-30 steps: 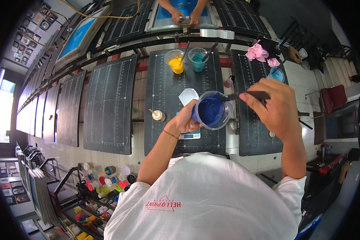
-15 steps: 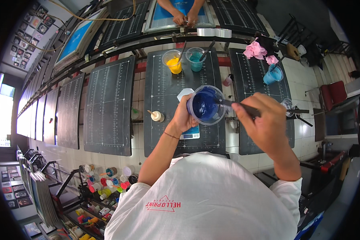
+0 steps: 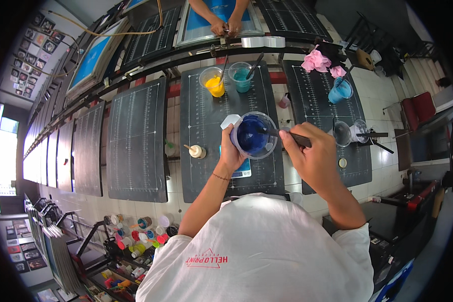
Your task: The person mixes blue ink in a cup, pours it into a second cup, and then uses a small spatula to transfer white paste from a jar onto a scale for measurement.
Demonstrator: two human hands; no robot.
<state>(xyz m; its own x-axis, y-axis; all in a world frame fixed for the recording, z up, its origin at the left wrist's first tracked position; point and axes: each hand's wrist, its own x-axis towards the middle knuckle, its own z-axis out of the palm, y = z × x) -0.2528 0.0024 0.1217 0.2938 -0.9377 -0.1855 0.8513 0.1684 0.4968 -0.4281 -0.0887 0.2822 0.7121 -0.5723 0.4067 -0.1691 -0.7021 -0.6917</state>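
A big black board [image 3: 201, 121] lay in front of the person, with another board [image 3: 314, 113] to its right. The right hand [image 3: 309, 153] was just past the board's right edge, its thumb and fingers pinching a dark stick [image 3: 299, 139]. The left hand [image 3: 230, 153], over the board, was curled around the left side of the blue cup [image 3: 270, 146], maybe so the cup would not wobble; you could not see all its fingers. The cup was held up above the board, with its mouth toward the person's head, perhaps to show the paint [image 3: 250, 136] inside. The yellow cup [image 3: 214, 85] and the teal cup [image 3: 242, 80] stood side by side at the board's far end, likely to be out of the way. Each had a stick leaning on its rim. The scale [image 3: 244, 170] lay on the board, partly hidden by the left hand. The little jar [image 3: 198, 151] sat near the board's left edge. The pinched stick was thin, and its low end reached into the blue cup.
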